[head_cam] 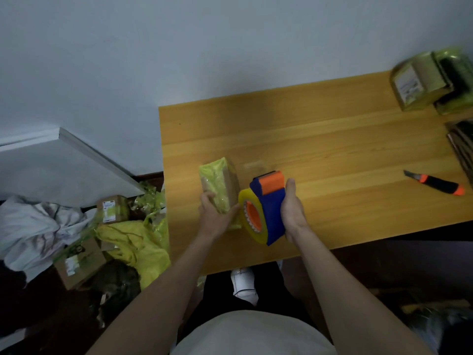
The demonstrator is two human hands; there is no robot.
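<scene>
The small taped box (220, 187) was gripped by the left hand (213, 216) near the left edge of the table (332, 139), its near end hidden by the fingers. The tape dispenser (268, 208), just beside it, was held by the right hand (293, 211). Wrapped parcels (422, 85) at the far right corner were cut off. Bare wood was left between dispenser and utility knife (435, 185).

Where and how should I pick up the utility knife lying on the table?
Grip the utility knife by its black mid-handle, coming from above with fingers across its long sides. It lies flat on the table, and its blade sticks out at the end pointing toward the table's middle, so stay toward the orange butt.
</scene>
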